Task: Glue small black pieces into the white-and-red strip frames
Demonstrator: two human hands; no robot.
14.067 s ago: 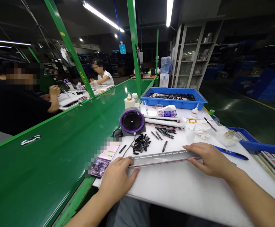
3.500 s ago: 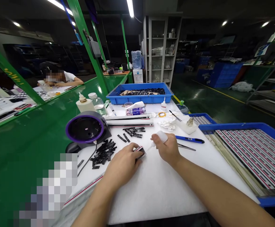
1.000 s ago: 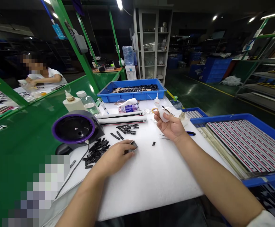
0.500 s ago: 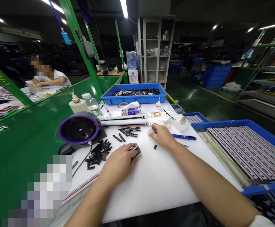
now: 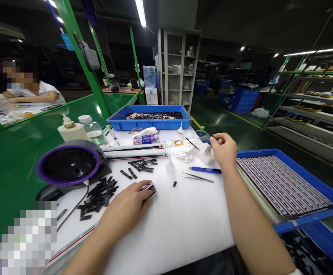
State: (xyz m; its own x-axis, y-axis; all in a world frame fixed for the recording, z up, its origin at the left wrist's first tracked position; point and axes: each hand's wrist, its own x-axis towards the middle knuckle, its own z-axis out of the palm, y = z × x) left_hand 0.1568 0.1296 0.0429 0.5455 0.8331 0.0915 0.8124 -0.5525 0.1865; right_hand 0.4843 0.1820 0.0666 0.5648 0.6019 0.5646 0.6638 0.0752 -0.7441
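In the head view, your left hand grips the far end of the red-striped rail at near left. Your right hand hovers at right, fingers curled; I cannot tell whether it pinches anything.

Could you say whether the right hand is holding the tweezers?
No, the tweezers lie on the white table, apart from the right hand.

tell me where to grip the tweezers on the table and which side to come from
Probably just right of the middle of the tweezers, toward the joined end, coming from the right: they lie flat, their two thin tips spread leftward, and the right hand is on the joined-end side.
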